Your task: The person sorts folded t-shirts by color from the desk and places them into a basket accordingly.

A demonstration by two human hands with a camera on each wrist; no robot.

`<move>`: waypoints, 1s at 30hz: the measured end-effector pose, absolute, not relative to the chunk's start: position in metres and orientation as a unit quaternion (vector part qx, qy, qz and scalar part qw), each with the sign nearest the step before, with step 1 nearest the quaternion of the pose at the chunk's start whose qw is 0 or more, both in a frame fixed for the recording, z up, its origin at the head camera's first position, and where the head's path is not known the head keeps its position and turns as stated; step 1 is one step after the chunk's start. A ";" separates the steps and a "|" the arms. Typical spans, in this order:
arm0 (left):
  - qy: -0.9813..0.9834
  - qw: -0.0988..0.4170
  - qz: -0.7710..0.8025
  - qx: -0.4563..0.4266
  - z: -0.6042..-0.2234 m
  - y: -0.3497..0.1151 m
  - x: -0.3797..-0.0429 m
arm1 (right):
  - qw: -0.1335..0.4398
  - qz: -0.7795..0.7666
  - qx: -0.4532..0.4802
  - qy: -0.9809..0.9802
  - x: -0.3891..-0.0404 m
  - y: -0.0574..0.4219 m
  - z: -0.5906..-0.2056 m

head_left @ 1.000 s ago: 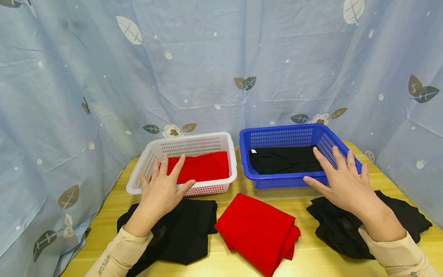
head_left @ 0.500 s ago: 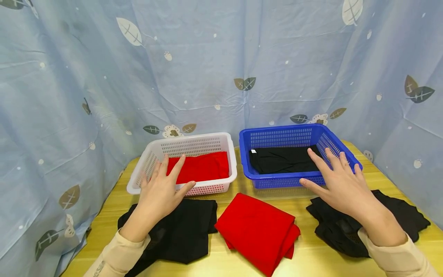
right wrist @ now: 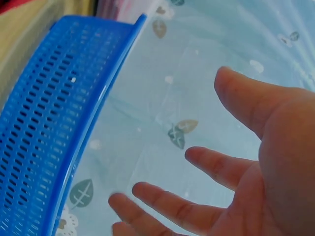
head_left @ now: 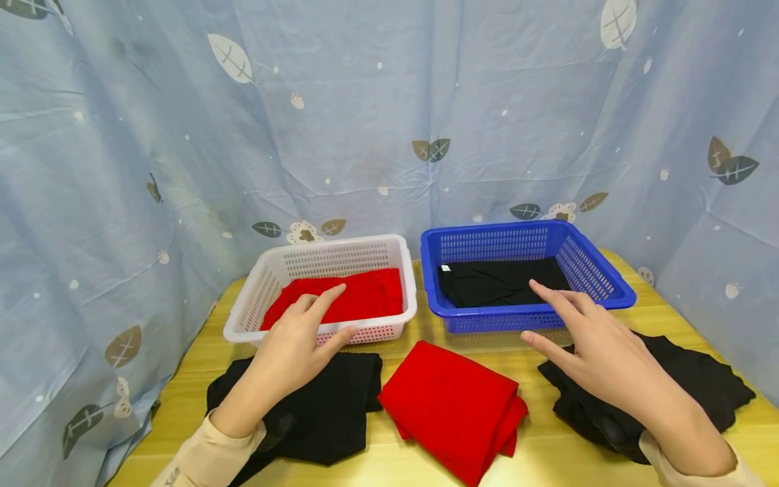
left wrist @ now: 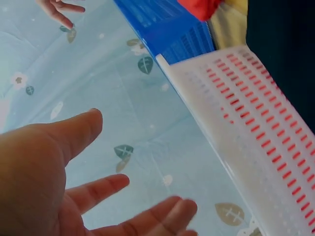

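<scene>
Hovering with fingers spread, the left hand (head_left: 294,346) near the white basket (head_left: 377,332), the right hand (head_left: 601,357) near the blue basket (head_left: 505,323), folded red cloth (head_left: 452,406) on the counter (head_left: 389,468)!

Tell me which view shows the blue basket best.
The head view: it shows the blue basket almost whole, black cloth inside, though the right hand hides part. The left wrist view shows only a piece; the right wrist view, a perforated wall, cut off.

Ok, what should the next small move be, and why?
Probably ease the left grip toward the folded red cloth on the table: that grip holds nothing, and the white basket holds red fabric, so the colours would match.
</scene>
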State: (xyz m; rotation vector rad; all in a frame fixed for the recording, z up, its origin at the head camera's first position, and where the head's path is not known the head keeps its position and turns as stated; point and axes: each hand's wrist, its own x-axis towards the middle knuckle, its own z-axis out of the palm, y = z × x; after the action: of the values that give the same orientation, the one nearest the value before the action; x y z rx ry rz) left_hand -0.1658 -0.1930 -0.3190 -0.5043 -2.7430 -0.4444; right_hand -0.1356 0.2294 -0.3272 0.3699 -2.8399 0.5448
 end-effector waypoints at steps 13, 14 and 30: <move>-0.921 -0.006 -0.274 -0.275 -0.335 -0.184 -0.170 | 0.038 0.258 0.097 -0.961 -0.103 0.225 -0.345; -0.918 -0.024 -0.280 -0.280 -0.336 -0.183 -0.170 | 0.027 0.266 0.096 -0.959 -0.102 0.225 -0.347; -0.883 -0.189 -0.330 -0.274 -0.363 -0.173 -0.186 | -0.162 0.385 0.154 -0.895 -0.084 0.247 -0.393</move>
State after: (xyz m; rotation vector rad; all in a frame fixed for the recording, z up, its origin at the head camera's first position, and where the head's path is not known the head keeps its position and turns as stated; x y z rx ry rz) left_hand -0.1863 -0.1733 -0.3634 -0.9844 -3.1680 -1.1822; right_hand -0.0838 0.2475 -0.3928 0.5411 -3.1452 1.3532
